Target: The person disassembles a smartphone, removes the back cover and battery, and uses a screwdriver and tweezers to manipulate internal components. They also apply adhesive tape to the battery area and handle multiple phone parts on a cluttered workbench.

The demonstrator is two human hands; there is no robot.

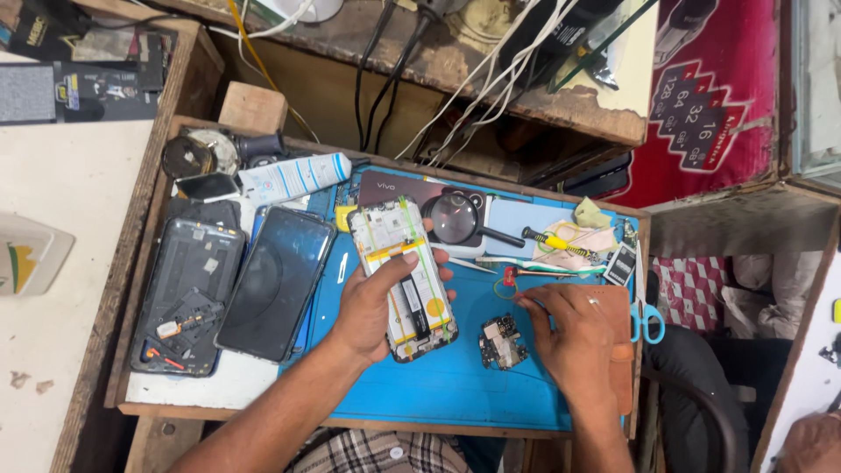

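Two hands are at work over the blue mat (438, 385) on my desk (254, 385). My left hand (368, 307) has its grip closed around an opened phone (405, 276), thumb laid across its middle and fingers wrapped behind; the phone's exposed inside faces up, its long axis running from near me up and slightly leftward. My right hand (574, 337) lies flat, palm down, fingers spread and holding nothing, its fingertips (526, 302) touching the mat. A small circuit board (502, 342) lies on the mat between the two hands, just below and right of the phone's lower end and just left of my right hand, which is the nearer of the two to it.

Left of the mat, a dark phone back shell (188, 293) holds loose small parts, and a black screen panel (276, 280) rests beside it. Beyond the phone sit a magnifying glass (455, 219), a yellow-handled screwdriver (556, 241) and a white tube (293, 178). Blue-handled scissors (646, 320) lie at the mat's right edge.
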